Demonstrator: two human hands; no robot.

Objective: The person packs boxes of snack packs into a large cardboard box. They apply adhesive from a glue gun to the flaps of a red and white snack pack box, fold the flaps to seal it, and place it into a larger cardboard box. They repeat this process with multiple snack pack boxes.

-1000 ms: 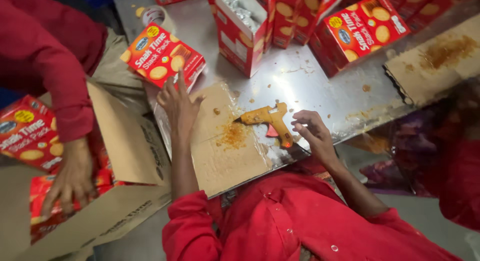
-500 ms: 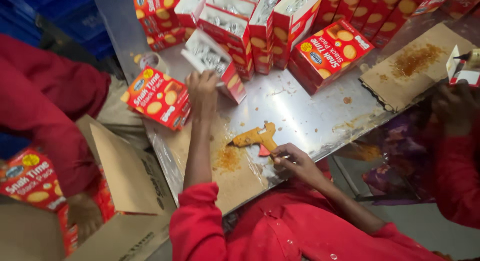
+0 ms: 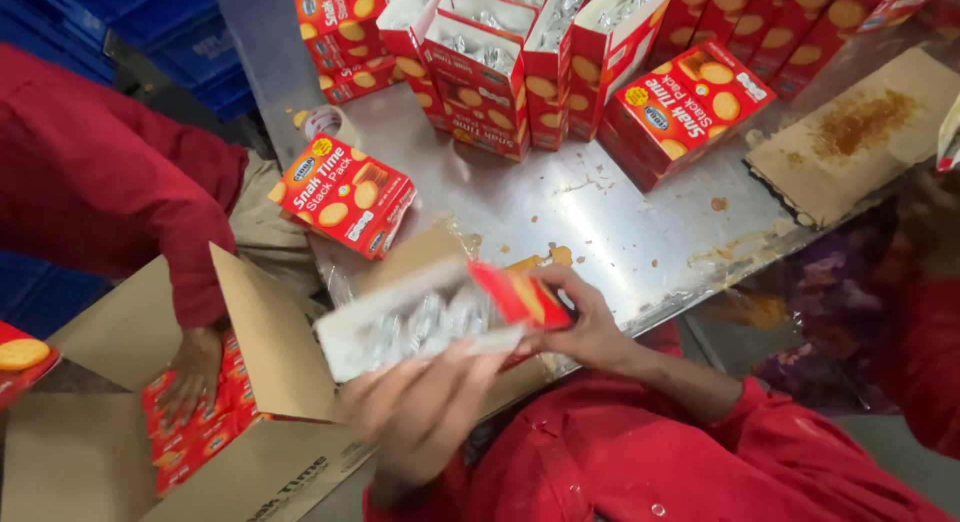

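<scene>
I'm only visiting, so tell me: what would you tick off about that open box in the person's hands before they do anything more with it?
1. Both hands on the box: ok. The left hand supports the open box from below; the right hand grips its red flap end.
2. Foil packs inside: ok, they show through the open side.
3. Flap closed: not ok, it stands open.
4. Steel table clean: not ok, brown smears and crumbs lie on it.
5. Co-worker's hand apart from the box: ok, it rests on boxes inside the cardboard carton.
6. Glue tool within reach: cannot tell, hidden behind the box.
</scene>
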